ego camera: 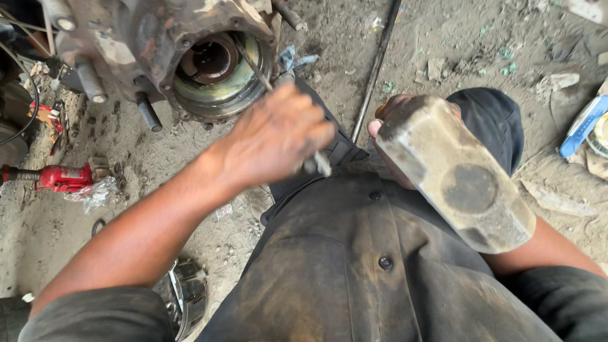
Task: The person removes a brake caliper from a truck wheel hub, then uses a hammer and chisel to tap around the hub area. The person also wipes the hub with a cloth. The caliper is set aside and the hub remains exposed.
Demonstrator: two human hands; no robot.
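Left hand [275, 136] clenched around a thin metal rod [258, 68], a chisel or punch by the look of it. The rod's far tip is angled up into the open wheel hub [218, 66], and its near end pokes out below the fist, blurred. Held at a slant, probably so the tip bears against the inner ring of the hub.

Right hand [396, 123] mostly hidden behind a heavy hammer [456, 174]; only the thumb and part of the palm show. It seems to be gripping the hammer just below the head, but the fingers are out of sight. The hammer head is raised close to the camera, a blocky steel lump, worn and dusty, with a darker round patch on its side. It hangs well apart from the rod's end, over the lap.

Hub: rusty cast metal, round opening with a greenish greasy ring and a dark inner bore, studs [147, 111] sticking out around it.

The person sits on a dirt floor [443, 44], gritty and littered, in a dark, stained shirt [354, 272]. A red jack [60, 177] lies at the left, a long thin bar [373, 69] lies on the ground behind, and a shiny metal part [187, 294] is near the left elbow.
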